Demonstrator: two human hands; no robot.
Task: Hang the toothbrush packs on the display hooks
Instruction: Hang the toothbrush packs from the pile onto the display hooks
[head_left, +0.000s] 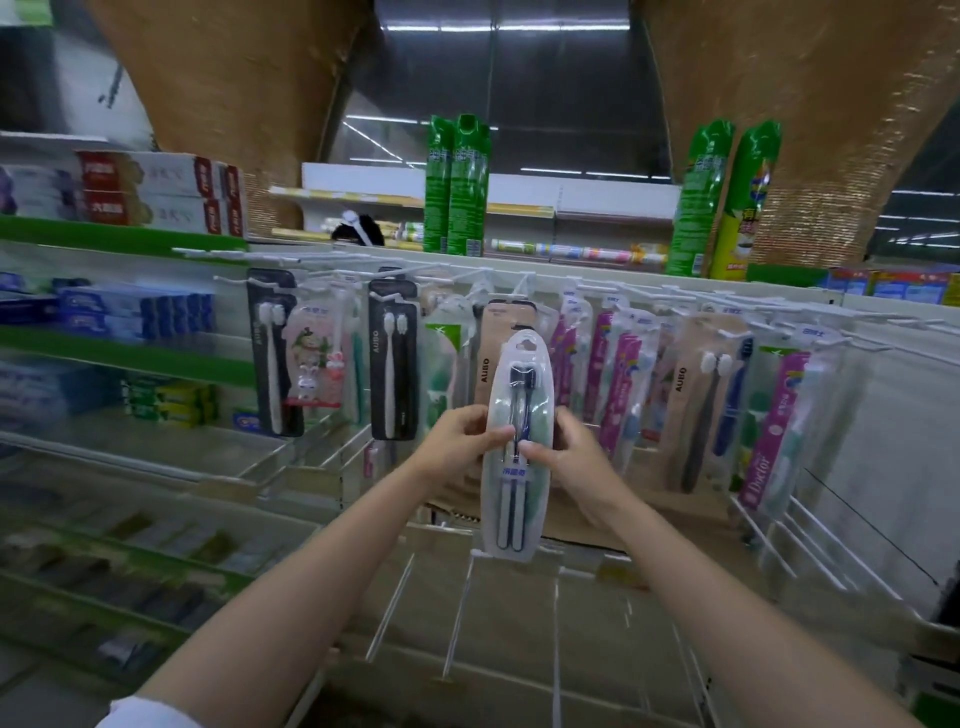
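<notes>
Okay, step: you're mid-hang, one pack in hand, not yet on a hook.
Pack: clear toothbrush pack (515, 447) held upright, long axis vertical, hang-hole end up, brush heads near the top.
Left hand: your left hand (464, 440) grips the pack's left edge at mid-height, fingers curled round it, thumb across the front.
Right hand: your right hand (570, 451) pinches the right edge at the same height, fingers curled behind, thumb on the front.
Nearer hand: neither, both sit level on the pack.
Key relation: the pack's hole sits above both hands and below the upper rail of white display hooks (524, 283); the hooks lie up and away from you, prongs pointing toward you. I judge you need to lift and push forward, hole first.
Target hook: can't tell which one; the tan AUBO pack (491, 364) hangs right behind your pack.
Lower hooks: bare white prongs (457, 613) stick out below your hands, nothing on them.
Upper rail contents: black AUBO packs (390, 364) left, pink and purple packs (618, 374) right, all hanging vertical.
Shelves: toothpaste boxes (156, 192) stacked on the left shelf; green spray cans (457, 187) on top of the unit.
Risk: hanging packs are crowded, so the hole may snag a neighbour.
</notes>
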